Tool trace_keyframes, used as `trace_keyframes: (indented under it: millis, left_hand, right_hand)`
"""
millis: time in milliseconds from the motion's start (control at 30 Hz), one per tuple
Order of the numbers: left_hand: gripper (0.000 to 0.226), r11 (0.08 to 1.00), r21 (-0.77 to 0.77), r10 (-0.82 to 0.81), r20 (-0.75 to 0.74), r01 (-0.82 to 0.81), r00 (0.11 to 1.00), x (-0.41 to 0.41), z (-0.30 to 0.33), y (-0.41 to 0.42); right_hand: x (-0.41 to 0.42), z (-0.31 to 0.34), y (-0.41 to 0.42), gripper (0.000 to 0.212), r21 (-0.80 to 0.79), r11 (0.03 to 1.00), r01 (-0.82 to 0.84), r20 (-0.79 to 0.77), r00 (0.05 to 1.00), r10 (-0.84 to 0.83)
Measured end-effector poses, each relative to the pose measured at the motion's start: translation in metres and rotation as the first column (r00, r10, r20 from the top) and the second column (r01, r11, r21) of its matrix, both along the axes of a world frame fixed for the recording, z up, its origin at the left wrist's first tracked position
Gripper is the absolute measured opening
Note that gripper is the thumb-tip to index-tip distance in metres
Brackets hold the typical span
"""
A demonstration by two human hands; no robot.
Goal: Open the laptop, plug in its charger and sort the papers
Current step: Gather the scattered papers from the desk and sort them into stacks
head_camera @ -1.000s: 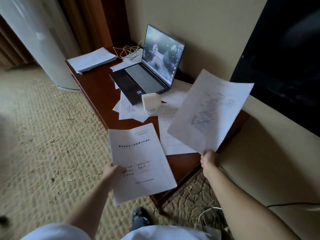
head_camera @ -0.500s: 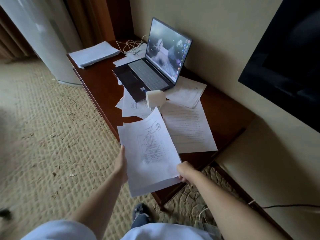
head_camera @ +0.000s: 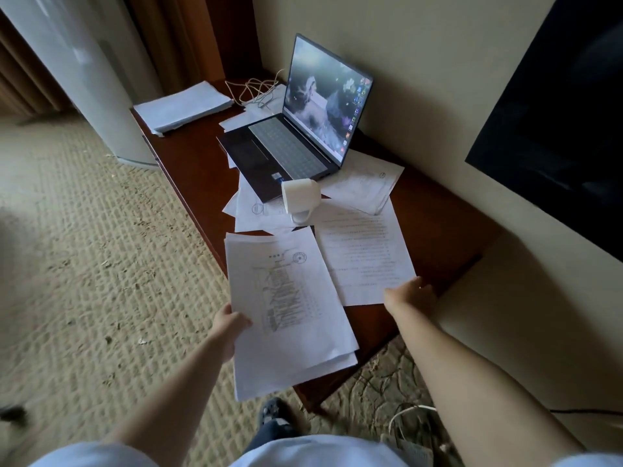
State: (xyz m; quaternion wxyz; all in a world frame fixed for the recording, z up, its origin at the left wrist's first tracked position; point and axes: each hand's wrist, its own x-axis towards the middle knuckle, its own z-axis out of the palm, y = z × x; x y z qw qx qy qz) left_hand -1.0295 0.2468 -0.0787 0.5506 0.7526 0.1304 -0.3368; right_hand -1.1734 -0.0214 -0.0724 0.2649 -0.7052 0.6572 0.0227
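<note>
Laptop: open, screen lit.
Charger: plugged or not, cannot tell.
Left hand: pinching stack.
Right hand: reaching for sheet, fingers hidden.
Left: loose papers, centre frame.

we cannot read the print on the held sheets; it is too small and soft. the left hand hides its fingers under them. papers lie partly beneath the laptop and the tipped mug. the dark panel at upper right is cut by the frame's edge, and the lower left corner is blurred.
</note>
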Motion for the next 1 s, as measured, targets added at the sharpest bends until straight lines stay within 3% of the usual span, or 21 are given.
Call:
trace_keyframes:
  millis: [133,233,367,467,533,600,700,767,833,933,1000]
  left_hand:
    - [0.039,0.999,0.028,0.042,-0.006,-0.042,0.999,-0.001,-0.001,-0.006]
    - [0.037,0.998,0.024,0.058,-0.004,-0.057,0.998,-0.001,-0.004,-0.009]
    - [0.035,0.995,0.003,0.097,-0.006,-0.097,0.995,-0.003,0.001,-0.011]
    - [0.038,0.996,-0.023,0.084,-0.005,-0.084,0.996,-0.004,0.005,-0.012]
    - [0.042,0.997,-0.055,0.06,0.0,-0.06,0.998,-0.005,0.007,-0.015]
    - [0.047,0.994,-0.11,0.027,0.012,-0.025,1.0,-0.008,0.009,-0.018]
    - [0.055,0.988,-0.151,0.028,0.061,-0.019,0.998,-0.011,0.017,-0.019]
    - [0.065,0.99,-0.138,0.017,0.143,0.003,0.99,-0.013,0.024,-0.016]
    - [0.083,0.99,-0.125,-0.028,0.254,0.062,0.967,-0.013,0.027,-0.013]
    - [0.091,0.985,-0.107,-0.09,0.344,0.134,0.935,-0.009,0.033,-0.011]
    - [0.085,0.988,-0.077,-0.099,0.329,0.131,0.939,-0.006,0.039,-0.01]
  right_hand:
    - [0.001,-0.012,-0.004,0.044,0.05,0.995,0.085,0.042,0.995,-0.087]
    - [0.006,-0.012,0.001,0.031,0.085,0.989,0.118,0.204,0.97,-0.133]
    - [0.012,0.015,0.022,0.029,-0.038,0.95,0.311,0.599,0.768,-0.227]
    - [0.021,0.042,0.035,0.033,-0.099,0.93,0.353,0.74,0.651,-0.169]
    - [0.031,0.06,0.045,0.036,-0.16,0.953,0.257,0.767,0.64,-0.043]
    - [0.039,0.077,0.058,0.032,-0.346,0.931,0.115,0.765,0.609,0.209]
    - [0.044,0.1,0.076,0.025,-0.495,0.83,-0.258,0.656,0.515,0.551]
    - [0.046,0.11,0.082,0.022,-0.388,0.715,-0.581,0.518,0.504,0.691]
    - [0.049,0.121,0.085,0.019,-0.201,0.586,-0.785,0.416,0.473,0.777]
    - [0.053,0.142,0.089,0.03,0.068,0.404,-0.912,0.303,0.405,0.863]
    - [0.056,0.163,0.092,0.028,0.195,0.345,-0.918,0.35,0.394,0.85]
